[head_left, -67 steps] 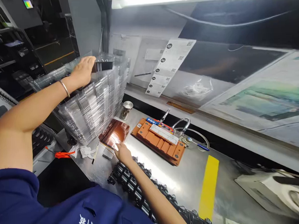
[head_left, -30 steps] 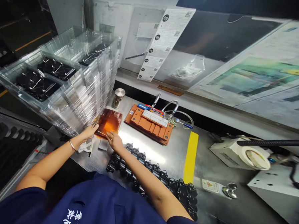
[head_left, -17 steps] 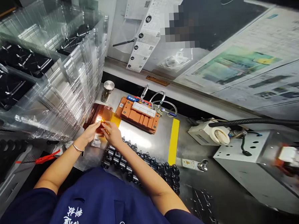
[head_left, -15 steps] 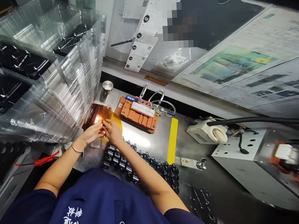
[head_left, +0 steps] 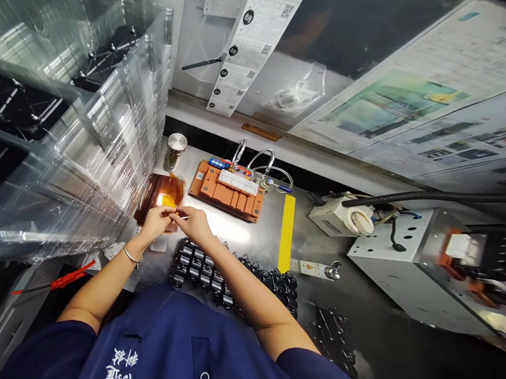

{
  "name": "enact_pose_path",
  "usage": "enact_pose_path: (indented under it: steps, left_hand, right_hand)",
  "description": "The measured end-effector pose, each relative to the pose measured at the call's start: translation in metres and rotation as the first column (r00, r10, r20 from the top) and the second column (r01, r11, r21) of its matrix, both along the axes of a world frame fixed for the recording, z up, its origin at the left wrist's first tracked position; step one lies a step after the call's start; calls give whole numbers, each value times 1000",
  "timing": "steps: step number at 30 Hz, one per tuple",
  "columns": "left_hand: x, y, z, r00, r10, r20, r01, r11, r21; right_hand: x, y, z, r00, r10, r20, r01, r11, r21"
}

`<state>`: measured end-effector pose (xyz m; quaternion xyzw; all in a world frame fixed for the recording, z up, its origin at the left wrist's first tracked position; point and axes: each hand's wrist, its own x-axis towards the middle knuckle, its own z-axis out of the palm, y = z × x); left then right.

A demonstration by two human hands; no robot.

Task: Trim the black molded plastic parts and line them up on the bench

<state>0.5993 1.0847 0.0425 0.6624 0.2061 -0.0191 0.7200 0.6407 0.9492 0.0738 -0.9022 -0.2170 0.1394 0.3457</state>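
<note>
My left hand (head_left: 156, 224) and my right hand (head_left: 196, 225) meet with fingertips pinched together at the left of the metal worktop. Between and just beyond the fingers shows a small orange-yellow piece of thin film (head_left: 169, 201); its lower edge is hidden by the fingers. Behind it stands a glossy, see-through amber-brown container or roll (head_left: 152, 190), whose exact kind I cannot make out. An orange-brown fixture block (head_left: 230, 196) with a white label strip and looped hoses sits right of the hands. Below my right wrist lies a row of black moulded parts (head_left: 197, 266).
Tall stacks of clear plastic trays (head_left: 100, 118) rise at the left. A metal canister (head_left: 175, 151) stands behind the amber thing. Yellow tape (head_left: 287, 233) marks the worktop. Farther right are a white device (head_left: 343, 216) and a grey machine housing (head_left: 410, 277).
The orange-yellow film, which spread out behind my right hand, now shows as a smaller piece above the fingertips. My hands stay close together, and the view has shifted slightly.
</note>
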Motion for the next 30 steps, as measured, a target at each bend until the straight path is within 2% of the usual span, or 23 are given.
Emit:
enact_pose_path:
  steps: [5, 12, 17, 20, 22, 24, 27, 30]
  left_hand:
    - [-1, 1, 0, 998, -56, 4, 56, 998, 10]
    - [-3, -1, -4, 998, -56, 26, 54, 996, 64]
    - [-5, -6, -3, 998, -53, 39, 48, 993, 110]
    - [-7, -9, -3, 998, -48, 37, 42, 986, 161]
    - [-6, -10, -8, 999, -27, 17, 23, 976, 216]
    - [-4, -6, -18, 999, 28, -33, -17, 957, 289]
    - [2, 8, -42, 973, 184, -141, -108, 897, 428]
    - [6, 27, -66, 920, 323, -222, -151, 814, 561]
  right_hand:
    - [9, -3, 10, 994, 51, -100, -51, 999, 2]
    - [19, -7, 17, 972, 152, -179, -145, 988, 54]
    - [23, -8, 24, 973, 164, -164, -162, 986, 21]
    - [24, -5, 23, 980, 144, -135, -146, 989, -8]
    - [26, -5, 15, 991, 39, -130, -39, 999, 3]
    - [29, -10, 4, 971, -145, -192, 162, 984, 74]
    - [33, -37, -10, 880, -380, -286, 432, 890, 146]
    - [30, -87, -16, 805, -533, -261, 583, 792, 182]
